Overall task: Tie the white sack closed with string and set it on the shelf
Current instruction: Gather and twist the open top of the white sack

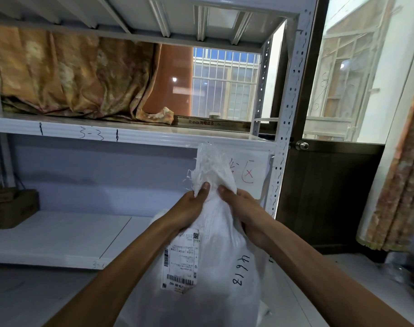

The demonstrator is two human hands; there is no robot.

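Both forearms reach in from the near edge, the left hand (189,208) and right hand (246,213) clenched round the gathered neck of the white sack (215,267), which stands just in front of the white metal shelf (59,237). Its shipping label (181,260) faces near. Farther back, orange cloth (67,74) lies on the upper level.

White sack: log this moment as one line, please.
white sack neck bunched | left hand grip on neck | right hand grip on neck | string unseen | not shelved

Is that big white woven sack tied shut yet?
Not tied. The white woven sack's neck is only bunched shut, gripped by the left hand and right hand; no string shows around it.
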